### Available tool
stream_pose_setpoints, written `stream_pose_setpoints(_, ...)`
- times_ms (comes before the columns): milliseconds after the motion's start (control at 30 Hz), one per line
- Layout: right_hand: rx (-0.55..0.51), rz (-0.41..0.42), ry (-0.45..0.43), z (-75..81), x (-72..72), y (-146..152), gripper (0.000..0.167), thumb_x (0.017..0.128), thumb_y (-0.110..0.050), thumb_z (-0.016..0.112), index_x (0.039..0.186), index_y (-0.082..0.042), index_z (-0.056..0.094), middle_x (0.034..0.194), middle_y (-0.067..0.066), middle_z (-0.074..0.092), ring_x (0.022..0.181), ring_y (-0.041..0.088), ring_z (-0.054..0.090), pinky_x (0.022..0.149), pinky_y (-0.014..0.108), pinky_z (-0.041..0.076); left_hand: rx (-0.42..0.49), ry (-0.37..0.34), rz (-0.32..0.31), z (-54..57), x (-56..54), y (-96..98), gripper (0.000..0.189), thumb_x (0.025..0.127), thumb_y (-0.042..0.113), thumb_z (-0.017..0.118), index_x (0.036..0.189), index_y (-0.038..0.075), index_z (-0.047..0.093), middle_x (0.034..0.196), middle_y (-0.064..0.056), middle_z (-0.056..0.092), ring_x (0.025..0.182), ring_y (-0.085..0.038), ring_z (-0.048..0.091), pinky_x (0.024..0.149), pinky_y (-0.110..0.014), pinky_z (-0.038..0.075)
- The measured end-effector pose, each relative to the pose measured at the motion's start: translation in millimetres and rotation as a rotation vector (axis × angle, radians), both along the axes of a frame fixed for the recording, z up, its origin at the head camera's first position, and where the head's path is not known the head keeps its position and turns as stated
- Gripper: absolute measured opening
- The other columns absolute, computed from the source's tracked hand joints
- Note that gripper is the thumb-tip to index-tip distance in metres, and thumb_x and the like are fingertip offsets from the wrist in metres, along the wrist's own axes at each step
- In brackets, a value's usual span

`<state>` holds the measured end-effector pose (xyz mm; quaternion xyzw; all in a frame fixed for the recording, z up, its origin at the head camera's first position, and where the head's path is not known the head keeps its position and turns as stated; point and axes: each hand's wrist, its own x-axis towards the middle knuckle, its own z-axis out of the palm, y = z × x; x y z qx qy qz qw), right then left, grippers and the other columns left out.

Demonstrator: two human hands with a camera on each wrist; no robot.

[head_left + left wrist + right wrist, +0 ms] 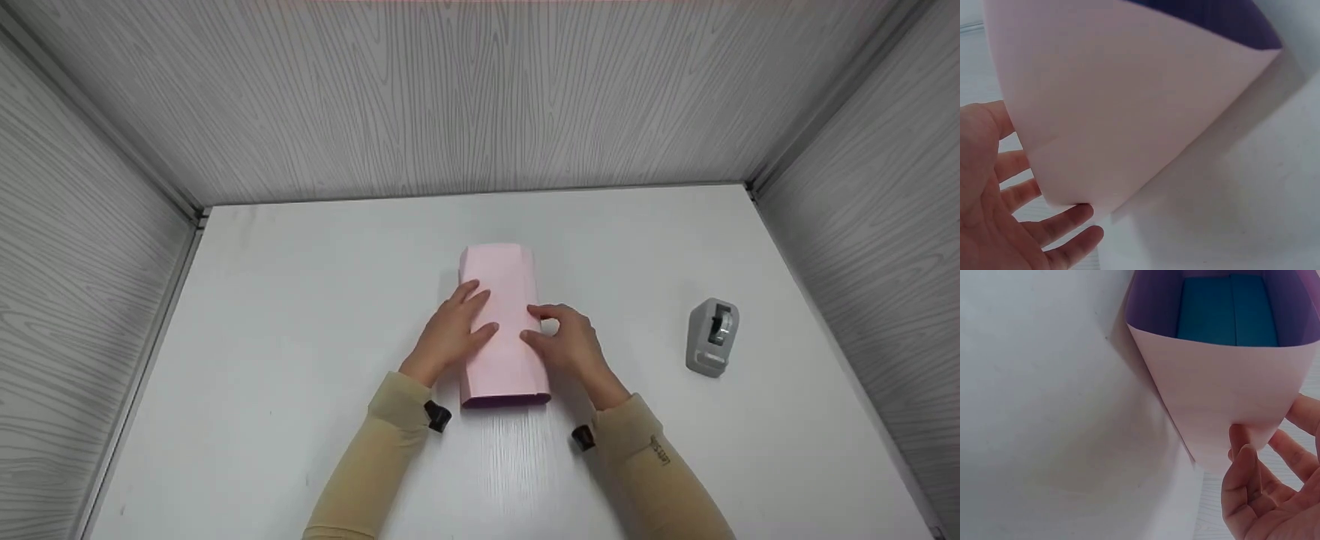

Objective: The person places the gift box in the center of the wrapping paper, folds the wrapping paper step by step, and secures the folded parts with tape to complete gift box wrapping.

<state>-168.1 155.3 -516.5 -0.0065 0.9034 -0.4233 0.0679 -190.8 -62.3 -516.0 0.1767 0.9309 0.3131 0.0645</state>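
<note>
A sheet of pink paper (501, 300), purple on its inner side, forms a flattened tube lying lengthwise on the table. Inside its near end, the right wrist view shows a flat blue surface (1224, 312) with a seam. My left hand (450, 330) rests on the tube's left side, thumb and fingers spread over the top. From the right, my right hand (570, 341) holds the paper near its right edge, with bent index finger and thumb touching the top. In the left wrist view, several left fingers (1061, 225) lie against the pink side wall.
A grey tape dispenser (712, 337) with a roll of tape stands on the white table (300, 300), to the right of my right hand. Grey wood-grain panels (465, 97) enclose the table at the back and both sides.
</note>
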Motion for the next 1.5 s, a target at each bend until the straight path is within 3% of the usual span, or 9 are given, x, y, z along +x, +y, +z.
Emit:
stream_pose_setpoints(300, 0.010, 0.006, 0.019, 0.0, 1.0, 1, 0.046, 0.087, -0.025, 0.075, 0.130, -0.013, 0.065, 0.126, 0.007, 0.063, 0.127, 0.027, 0.051, 0.103, 0.047, 0.040, 0.135, 0.016, 0.066, -5.0, -2.1, 2.9, 0.056, 0.092, 0.026, 0.070, 0.140, 0.002, 0.052, 0.154, -0.010, 0.036, 0.140, -0.030, 0.034, 0.113, -0.042, 0.029)
stream_pose_setpoints(533, 0.017, -0.009, -0.001, 1.4, 1.1, -2, 0.045, 0.087, -0.026, 0.075, 0.130, -0.017, 0.065, 0.126, 0.004, 0.063, 0.129, 0.026, 0.049, 0.105, 0.047, 0.039, 0.091, 0.089, 0.143, -5.6, 11.9, 0.7, 0.050, 0.093, 0.029, 0.069, 0.136, 0.007, 0.056, 0.154, -0.009, 0.036, 0.137, -0.030, 0.039, 0.109, -0.043, 0.035)
stream_pose_setpoints(700, 0.023, -0.024, 0.008, 2.1, 2.3, -4, 0.044, 0.088, -0.025, 0.074, 0.130, -0.017, 0.066, 0.126, 0.005, 0.064, 0.128, 0.027, 0.049, 0.105, 0.047, 0.038, 0.024, 0.098, 0.112, -1.5, 29.4, -4.3, 0.046, 0.094, 0.027, 0.066, 0.135, 0.008, 0.058, 0.151, -0.010, 0.040, 0.133, -0.031, 0.045, 0.105, -0.045, 0.040)
stream_pose_setpoints(967, -0.007, -0.024, 0.030, 1.5, 3.6, -4, 0.043, 0.087, -0.023, 0.074, 0.129, -0.015, 0.067, 0.125, 0.006, 0.064, 0.127, 0.028, 0.050, 0.105, 0.048, 0.038, -0.027, 0.017, 0.064, 0.1, 48.8, -7.7, 0.047, 0.097, 0.032, 0.062, 0.139, 0.014, 0.056, 0.157, -0.006, 0.032, 0.136, -0.030, 0.042, 0.105, -0.046, 0.039)
stream_pose_setpoints(1367, -0.024, -0.042, 0.026, 0.0, -3.8, -3, 0.044, 0.087, -0.025, 0.074, 0.129, -0.017, 0.066, 0.125, 0.004, 0.065, 0.128, 0.025, 0.050, 0.104, 0.046, 0.040, -0.022, 0.014, 0.075, -6.5, 41.6, -1.8, 0.047, 0.101, 0.035, 0.054, 0.144, 0.017, 0.052, 0.159, -0.005, 0.028, 0.138, -0.030, 0.039, 0.107, -0.047, 0.037)
stream_pose_setpoints(1500, -0.020, -0.036, 0.034, -0.1, -8.4, -3, 0.044, 0.088, -0.025, 0.074, 0.130, -0.017, 0.066, 0.125, 0.006, 0.065, 0.127, 0.026, 0.051, 0.103, 0.046, 0.041, -0.010, 0.049, 0.094, -7.4, 36.2, 0.7, 0.042, 0.102, 0.034, 0.052, 0.141, 0.017, 0.056, 0.158, -0.005, 0.031, 0.135, -0.030, 0.043, 0.106, -0.047, 0.039)
